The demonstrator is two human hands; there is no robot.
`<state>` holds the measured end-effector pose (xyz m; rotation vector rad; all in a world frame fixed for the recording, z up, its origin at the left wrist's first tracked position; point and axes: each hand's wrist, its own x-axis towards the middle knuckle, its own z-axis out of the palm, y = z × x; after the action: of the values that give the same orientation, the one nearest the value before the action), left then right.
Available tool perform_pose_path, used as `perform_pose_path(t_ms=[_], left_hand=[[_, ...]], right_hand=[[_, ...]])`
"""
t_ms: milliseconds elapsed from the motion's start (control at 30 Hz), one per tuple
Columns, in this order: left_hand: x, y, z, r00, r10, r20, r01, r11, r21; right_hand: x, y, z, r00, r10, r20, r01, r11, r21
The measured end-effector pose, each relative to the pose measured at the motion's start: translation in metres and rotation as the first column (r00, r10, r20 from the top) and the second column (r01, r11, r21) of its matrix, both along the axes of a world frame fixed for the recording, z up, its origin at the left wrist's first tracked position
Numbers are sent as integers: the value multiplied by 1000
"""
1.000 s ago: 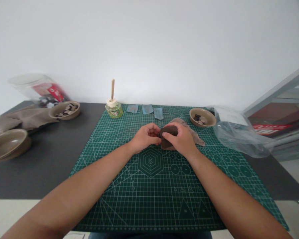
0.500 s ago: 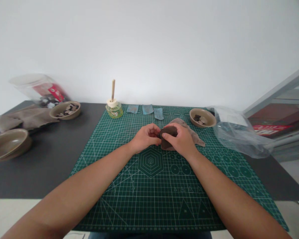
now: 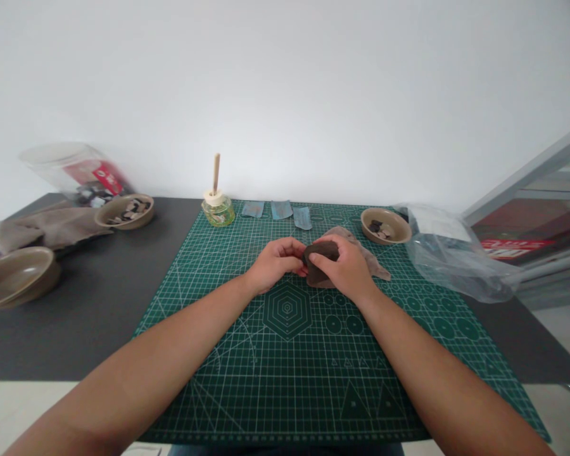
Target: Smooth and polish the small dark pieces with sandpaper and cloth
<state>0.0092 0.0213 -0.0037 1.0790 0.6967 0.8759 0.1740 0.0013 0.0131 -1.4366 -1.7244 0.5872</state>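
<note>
A dark brown piece with a rounded top (image 3: 316, 273) is held up over the mat by my right hand (image 3: 351, 269), the thumb lying across its near face. It looks like a block or a folded pad; its exact kind cannot be made out. At its left edge, my left hand (image 3: 273, 265) has thumb and fingers pinched together, with the fingertips partly hidden. Whatever sits between them is too small to name. A crumpled light brown cloth (image 3: 376, 265) lies behind and beneath my right hand.
Under my forearms spreads a green cutting mat (image 3: 285, 392). Along its back are a diffuser bottle (image 3: 218, 210), several blue patches (image 3: 281, 209) and a bowl with small pieces (image 3: 401, 231). A clear plastic bag (image 3: 460, 259) lies right; another bowl (image 3: 123, 218) and grey-brown fabric (image 3: 61, 227) sit left.
My left fingers have closed up slightly against the left edge of the dark brown piece. My right hand keeps nearly the same hold and place.
</note>
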Motion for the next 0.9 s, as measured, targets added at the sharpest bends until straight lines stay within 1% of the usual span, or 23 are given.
perform_pose_path(t_ms=[167, 367, 700, 900], left_hand=[[1, 0, -2, 1000, 22, -15, -22, 1000, 16], [2, 2, -5, 999, 29, -31, -28, 998, 47], [1, 1, -3, 999, 26, -44, -23, 998, 65], [1, 1, -3, 999, 26, -27, -25, 999, 39]], right_hand=[[-1, 0, 0, 1000, -10, 8, 10, 1000, -13], [-2, -2, -1, 1000, 10, 14, -10, 999, -31], [-3, -2, 0, 998, 14, 64, -12, 999, -34], [-3, -3, 1, 997, 23, 71, -21, 999, -32]])
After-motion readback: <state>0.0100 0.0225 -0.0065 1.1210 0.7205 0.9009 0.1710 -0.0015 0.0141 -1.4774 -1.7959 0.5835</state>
